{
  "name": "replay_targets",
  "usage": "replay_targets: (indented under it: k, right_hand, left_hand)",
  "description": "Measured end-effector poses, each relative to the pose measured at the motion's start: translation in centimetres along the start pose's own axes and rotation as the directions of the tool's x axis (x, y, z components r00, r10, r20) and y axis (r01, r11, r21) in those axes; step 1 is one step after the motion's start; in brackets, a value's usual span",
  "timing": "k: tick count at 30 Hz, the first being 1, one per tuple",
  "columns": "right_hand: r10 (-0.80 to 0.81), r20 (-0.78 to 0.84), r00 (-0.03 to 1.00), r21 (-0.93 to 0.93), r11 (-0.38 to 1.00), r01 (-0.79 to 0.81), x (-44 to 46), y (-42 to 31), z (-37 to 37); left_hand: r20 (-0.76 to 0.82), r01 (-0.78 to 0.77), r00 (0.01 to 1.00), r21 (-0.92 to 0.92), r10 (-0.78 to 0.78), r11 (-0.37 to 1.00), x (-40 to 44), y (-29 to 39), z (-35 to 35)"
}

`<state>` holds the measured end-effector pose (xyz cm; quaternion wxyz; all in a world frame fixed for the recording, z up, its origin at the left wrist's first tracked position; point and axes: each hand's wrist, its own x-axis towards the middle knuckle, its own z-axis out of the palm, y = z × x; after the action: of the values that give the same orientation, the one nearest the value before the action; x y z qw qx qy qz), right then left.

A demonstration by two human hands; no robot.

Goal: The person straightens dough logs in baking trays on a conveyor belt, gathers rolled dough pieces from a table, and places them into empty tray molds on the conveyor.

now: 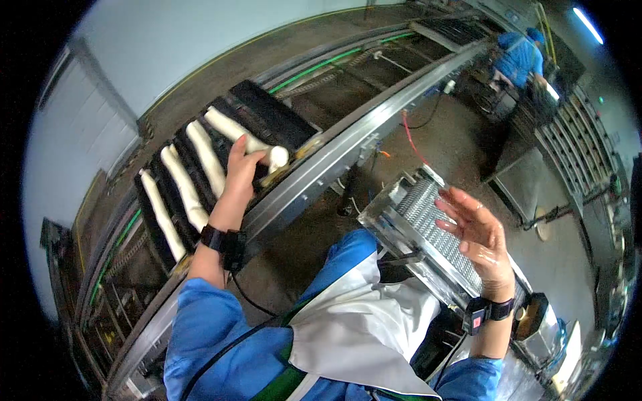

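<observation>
My left hand [242, 168] is on the near end of a long pale dough strip [231, 127], with thumb and index finger against it; the other fingers are largely hidden. This strip's rounded end sits by the near edge of a black grooved tray [244, 93]. Alongside lie more strips: one dough strip [206, 150], another dough strip [180, 184] and a dough strip [160, 214] farthest left. My right hand [476, 234] is raised over a metal mesh belt [428, 220], fingers apart, holding nothing. Its skin looks wet or shiny.
A conveyor with a steel side rail [361, 123] carries the tray and runs toward the upper right. A person in blue [518, 60] is at the far end, near a slatted metal rack [582, 134]. A metal box [538, 327] stands at the lower right.
</observation>
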<state>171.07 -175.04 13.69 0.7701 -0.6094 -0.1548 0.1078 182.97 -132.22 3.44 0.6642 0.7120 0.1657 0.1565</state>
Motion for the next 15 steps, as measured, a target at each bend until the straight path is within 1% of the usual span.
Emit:
replay_targets:
  k: [2,3,5,6,7,8,10,11,12,13,14,15]
  right_hand:
    - [0.095,-0.202,0.975,-0.088,0.99,-0.115,-2.5,1.8,-4.2]
    - [0.134,-0.321,0.937,-0.107,0.978,-0.177,-3.8,2.5,-5.8]
    - [0.155,-0.485,0.861,-0.211,0.934,-0.287,-6.5,3.4,-9.9]
    - [0.162,-0.562,0.811,-0.231,0.911,-0.342,-7.9,3.2,-12.5]
    - [0.157,-0.621,0.768,-0.229,0.901,-0.369,-8.8,3.1,-15.0]
    - [0.159,-0.673,0.722,-0.218,0.89,-0.4,-9.7,3.0,-17.3]
    - [0.138,-0.756,0.64,-0.228,0.861,-0.455,-12.0,4.3,-18.5]
    - [0.134,-0.775,0.618,-0.219,0.86,-0.461,-12.8,4.4,-20.0]
    - [0.117,-0.795,0.596,-0.219,0.859,-0.462,-13.7,4.9,-21.4]
    - [0.097,-0.802,0.59,-0.243,0.848,-0.47,-14.8,5.4,-22.6]
    - [0.028,-0.816,0.577,-0.334,0.792,-0.51,-16.7,8.5,-24.3]
    - [-0.061,-0.815,0.577,-0.497,0.584,-0.641,-17.7,8.5,-25.1]
  left_hand:
    - [0.046,0.037,0.998,-0.062,-0.034,0.997,0.2,0.1,1.1]
    - [0.057,0.089,0.995,-0.14,-0.082,0.986,-0.1,0.0,1.5]
    - [0.173,0.269,0.958,-0.265,-0.229,0.926,4.0,-5.7,-0.5]
    - [0.234,0.108,0.967,-0.008,-0.104,0.994,1.9,-3.7,0.4]
    - [0.292,-0.106,0.956,0.262,0.026,0.959,-0.3,-1.8,1.3]
    - [0.342,-0.308,0.927,0.461,0.153,0.832,-2.5,0.1,2.1]
    - [0.254,-0.361,0.93,0.492,0.266,0.792,-0.6,-7.0,-0.8]
    - [0.215,-0.163,0.971,0.303,0.099,0.939,-1.1,-6.3,-0.5]
    - [0.258,-0.332,0.938,0.48,0.23,0.812,0.0,-8.7,-1.2]
    - [0.36,-0.41,0.898,0.48,0.252,0.776,3.5,-14.8,-4.3]
    - [0.344,-0.357,0.917,0.479,0.202,0.802,4.4,-19.2,-6.1]
    - [0.294,-0.271,0.945,0.466,0.141,0.842,5.8,-24.3,-7.1]
